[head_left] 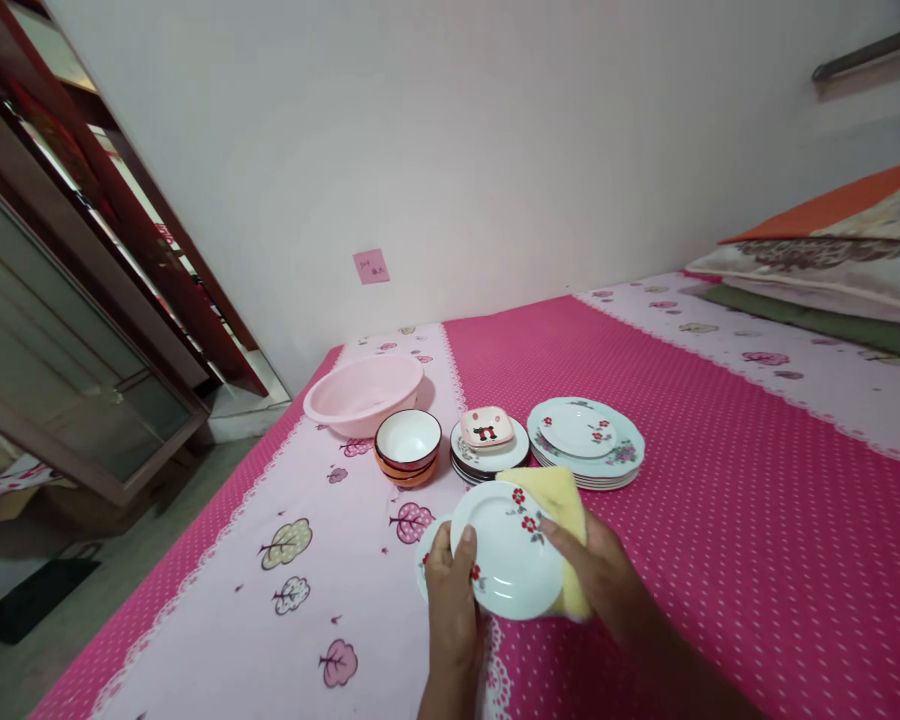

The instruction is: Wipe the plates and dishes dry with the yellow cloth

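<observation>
A white plate with red flowers (506, 570) is gripped at its left edge by my left hand (452, 580). My right hand (592, 560) pinches the plate's right side, with a yellow cloth (570, 497) between its fingers and the plate's underside. Another flowered plate (421, 560) shows partly behind my left hand. Beyond the hands stand stacked bowls (409, 440), dark-rimmed plates (516, 450) topped by a small square dish (487, 428), and a stack of large plates (630, 440) with a smaller flowered plate (579, 428) on top.
A pink basin (365, 390) sits at the back left of the patterned bedspread (390, 620). Pillows or folded bedding (832, 262) lie at the far right. A wall with a pink note (371, 266) rises behind. The bed's left edge drops to the floor.
</observation>
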Demonstrator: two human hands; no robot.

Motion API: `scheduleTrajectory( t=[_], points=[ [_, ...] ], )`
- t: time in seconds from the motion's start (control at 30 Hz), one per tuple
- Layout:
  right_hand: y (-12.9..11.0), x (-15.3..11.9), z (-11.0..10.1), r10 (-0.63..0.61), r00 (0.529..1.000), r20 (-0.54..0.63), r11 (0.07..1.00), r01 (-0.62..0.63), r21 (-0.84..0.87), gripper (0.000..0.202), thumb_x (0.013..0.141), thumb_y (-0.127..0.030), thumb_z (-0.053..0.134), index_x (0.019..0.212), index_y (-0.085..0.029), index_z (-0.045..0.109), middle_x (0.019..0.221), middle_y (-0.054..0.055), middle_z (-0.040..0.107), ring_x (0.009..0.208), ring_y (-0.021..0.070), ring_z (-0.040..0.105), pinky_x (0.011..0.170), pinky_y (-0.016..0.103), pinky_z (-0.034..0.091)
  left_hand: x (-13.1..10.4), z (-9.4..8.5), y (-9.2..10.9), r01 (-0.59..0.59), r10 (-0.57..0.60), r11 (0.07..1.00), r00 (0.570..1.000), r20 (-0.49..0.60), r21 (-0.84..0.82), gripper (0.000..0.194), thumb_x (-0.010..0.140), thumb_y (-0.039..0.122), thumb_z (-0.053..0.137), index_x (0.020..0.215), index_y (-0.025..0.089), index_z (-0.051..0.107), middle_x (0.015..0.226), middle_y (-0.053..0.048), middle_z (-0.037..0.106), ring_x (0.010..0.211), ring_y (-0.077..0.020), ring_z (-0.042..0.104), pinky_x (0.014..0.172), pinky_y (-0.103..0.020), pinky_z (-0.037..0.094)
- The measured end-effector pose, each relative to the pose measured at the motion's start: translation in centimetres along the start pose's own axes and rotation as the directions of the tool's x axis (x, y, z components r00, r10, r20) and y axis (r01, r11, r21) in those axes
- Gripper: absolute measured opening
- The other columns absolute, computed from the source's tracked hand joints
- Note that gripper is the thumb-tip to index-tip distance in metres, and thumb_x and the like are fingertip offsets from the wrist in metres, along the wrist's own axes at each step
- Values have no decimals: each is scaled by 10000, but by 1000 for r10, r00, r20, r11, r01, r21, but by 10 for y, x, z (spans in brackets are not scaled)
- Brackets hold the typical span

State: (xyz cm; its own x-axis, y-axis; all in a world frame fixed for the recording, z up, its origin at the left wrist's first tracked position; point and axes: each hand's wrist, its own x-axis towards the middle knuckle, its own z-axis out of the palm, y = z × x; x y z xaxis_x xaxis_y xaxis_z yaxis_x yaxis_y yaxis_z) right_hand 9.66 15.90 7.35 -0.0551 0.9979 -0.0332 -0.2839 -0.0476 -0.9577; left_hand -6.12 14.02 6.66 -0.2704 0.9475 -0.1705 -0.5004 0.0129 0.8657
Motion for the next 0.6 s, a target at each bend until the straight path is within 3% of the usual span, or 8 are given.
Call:
scheduleTrajectory(
  t=[0.1, 0.17, 0.23, 0.43, 0.6],
  points=[
    [-18, 0, -12, 13, 972, 236, 999, -3, -43, 599, 885, -522, 717, 1334, -140, 616, 1208, 158, 766, 1054, 331, 746, 896, 429, 601, -3, -2, 10, -1, -14, 991, 993, 118, 131, 467, 752, 449, 847, 1082, 145, 716, 998, -113, 786, 967, -280, 729, 874, -364, 570],
    [-25, -2, -15, 21, 935, 354, 996, 10, -87, 570, 908, -502, 693, 1353, -154, 618, 1226, 143, 762, 1070, 323, 740, 904, 429, 598, -4, -5, 11, 1, -18, 986, 995, 94, 170, 454, 700, 425, 883, 1031, 152, 735, 1000, -125, 790, 1001, -310, 717, 866, -367, 564],
    [-26, -2, -15, 13, 924, 382, 991, 38, -126, 560, 917, -500, 676, 1356, -158, 623, 1244, 139, 756, 1092, 323, 732, 912, 431, 599, -3, -7, 6, -10, 3, 984, 999, 35, 177, 462, 657, 400, 911, 1013, 159, 741, 1032, -133, 789, 1042, -327, 703, 868, -362, 556],
    [-3, 0, -6, -100, 980, 173, 975, 131, -177, 615, 841, -547, 723, 1297, -139, 655, 1213, 168, 762, 1087, 347, 734, 910, 445, 611, 2, -2, -11, 14, -4, 994, 996, -91, 110, 533, 734, 488, 853, 1134, 167, 708, 1057, -122, 785, 970, -290, 727, 862, -371, 572],
    [26, -25, 21, -19, 999, 28, 995, 22, -97, 659, 801, -580, 762, 1296, -165, 627, 1184, 157, 773, 1017, 349, 756, 840, 429, 640, 1, 1, -7, 19, -18, 1000, 976, -216, 0, 499, 817, 504, 782, 1188, 191, 666, 1055, -118, 778, 884, -265, 756, 775, -369, 605]
  ],
)
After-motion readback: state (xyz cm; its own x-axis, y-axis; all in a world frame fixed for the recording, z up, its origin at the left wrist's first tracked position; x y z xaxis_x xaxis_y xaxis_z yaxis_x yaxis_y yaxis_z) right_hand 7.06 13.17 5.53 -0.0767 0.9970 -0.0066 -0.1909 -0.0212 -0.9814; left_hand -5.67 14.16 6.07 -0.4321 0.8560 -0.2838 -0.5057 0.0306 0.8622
